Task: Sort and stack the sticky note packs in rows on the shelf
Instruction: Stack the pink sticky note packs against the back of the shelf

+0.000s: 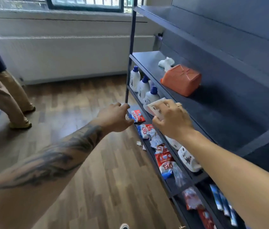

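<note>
At our twelve o'clock stands a radiator point(61, 58) under a window point(84, 2). At nine o'clock a person's legs point(6, 96) cross the wooden floor point(97, 179). At two o'clock we see white bottles point(142, 87) and an orange box point(180, 79).

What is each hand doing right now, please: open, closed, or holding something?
Left hand: reaching toward a red and blue pack; whether it grips anything cannot be told.
Right hand: holding a flat white pack.

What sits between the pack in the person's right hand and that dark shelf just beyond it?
Nothing visible. The right hand holds the white pack at the front edge of the shelf; the board beyond is bare. The orange box sits further along.
</note>
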The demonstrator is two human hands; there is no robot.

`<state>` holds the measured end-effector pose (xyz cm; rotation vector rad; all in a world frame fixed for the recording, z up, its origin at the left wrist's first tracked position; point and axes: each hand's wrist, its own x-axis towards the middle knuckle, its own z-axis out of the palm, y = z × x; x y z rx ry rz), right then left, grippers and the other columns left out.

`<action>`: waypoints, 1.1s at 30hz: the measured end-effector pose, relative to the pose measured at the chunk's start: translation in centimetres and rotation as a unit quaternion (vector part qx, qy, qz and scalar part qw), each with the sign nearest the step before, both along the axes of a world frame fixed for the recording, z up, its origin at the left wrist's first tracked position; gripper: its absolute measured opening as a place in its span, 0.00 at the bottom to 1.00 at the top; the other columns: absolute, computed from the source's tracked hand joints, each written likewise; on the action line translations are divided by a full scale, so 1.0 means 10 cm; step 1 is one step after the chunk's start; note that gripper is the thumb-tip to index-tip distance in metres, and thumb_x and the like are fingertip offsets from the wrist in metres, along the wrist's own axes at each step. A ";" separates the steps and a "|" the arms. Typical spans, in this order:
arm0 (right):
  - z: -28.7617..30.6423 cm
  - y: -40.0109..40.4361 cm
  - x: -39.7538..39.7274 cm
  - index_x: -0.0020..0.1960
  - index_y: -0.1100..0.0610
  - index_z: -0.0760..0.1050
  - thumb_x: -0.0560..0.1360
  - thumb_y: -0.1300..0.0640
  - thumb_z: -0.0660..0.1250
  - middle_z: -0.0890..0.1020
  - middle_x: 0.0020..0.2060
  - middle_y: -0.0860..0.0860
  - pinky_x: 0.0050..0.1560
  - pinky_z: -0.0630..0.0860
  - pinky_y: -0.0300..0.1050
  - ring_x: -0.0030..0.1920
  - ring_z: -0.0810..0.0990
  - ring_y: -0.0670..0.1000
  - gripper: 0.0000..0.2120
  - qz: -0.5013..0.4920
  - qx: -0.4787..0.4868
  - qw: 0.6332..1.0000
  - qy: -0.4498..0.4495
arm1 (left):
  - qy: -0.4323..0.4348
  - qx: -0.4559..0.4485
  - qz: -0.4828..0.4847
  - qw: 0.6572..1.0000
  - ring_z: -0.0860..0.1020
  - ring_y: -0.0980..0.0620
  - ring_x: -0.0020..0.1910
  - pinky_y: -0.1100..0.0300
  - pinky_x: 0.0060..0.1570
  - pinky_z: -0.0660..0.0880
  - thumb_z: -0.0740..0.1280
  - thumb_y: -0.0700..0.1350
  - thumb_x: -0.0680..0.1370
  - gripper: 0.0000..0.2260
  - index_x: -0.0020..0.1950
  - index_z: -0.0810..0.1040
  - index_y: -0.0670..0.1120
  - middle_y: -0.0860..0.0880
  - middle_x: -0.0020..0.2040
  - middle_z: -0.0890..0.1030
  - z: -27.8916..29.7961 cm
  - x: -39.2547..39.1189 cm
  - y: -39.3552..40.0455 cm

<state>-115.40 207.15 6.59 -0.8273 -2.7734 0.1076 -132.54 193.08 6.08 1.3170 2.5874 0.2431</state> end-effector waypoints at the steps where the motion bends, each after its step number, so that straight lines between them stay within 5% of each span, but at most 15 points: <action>1: 0.06 0.12 -0.14 0.67 0.49 0.75 0.75 0.46 0.62 0.75 0.65 0.52 0.58 0.75 0.54 0.57 0.76 0.62 0.21 0.004 0.004 1.000 -0.004 | 0.005 0.003 -0.006 1.000 0.68 0.44 0.74 0.47 0.67 0.70 0.65 0.64 0.80 0.30 0.78 0.65 0.54 0.48 0.75 0.70 0.05 -0.13 0.12; 12: 0.54 1.24 -2.09 0.66 0.52 0.75 0.75 0.46 0.62 0.75 0.65 0.55 0.57 0.77 0.55 0.58 0.77 0.63 0.21 0.063 0.038 0.997 0.036 | 0.078 -0.034 0.034 0.996 0.72 0.43 0.69 0.45 0.63 0.71 0.65 0.66 0.79 0.27 0.75 0.68 0.57 0.47 0.72 0.72 0.66 -1.78 1.13; 24: 1.58 2.98 -4.16 0.67 0.52 0.75 0.76 0.45 0.65 0.74 0.65 0.57 0.57 0.75 0.57 0.61 0.75 0.65 0.22 0.069 0.099 0.987 0.106 | 0.039 0.026 0.088 0.995 0.70 0.42 0.73 0.45 0.72 0.68 0.64 0.71 0.74 0.34 0.76 0.68 0.56 0.44 0.74 0.70 1.35 -3.70 2.68; 33: 2.05 4.17 -4.74 0.67 0.49 0.74 0.78 0.42 0.62 0.73 0.67 0.55 0.59 0.73 0.56 0.65 0.73 0.63 0.21 0.024 0.121 0.989 0.084 | 0.068 0.084 -0.005 0.994 0.71 0.45 0.73 0.44 0.71 0.70 0.65 0.69 0.77 0.30 0.76 0.69 0.56 0.48 0.76 0.71 1.74 -4.36 4.06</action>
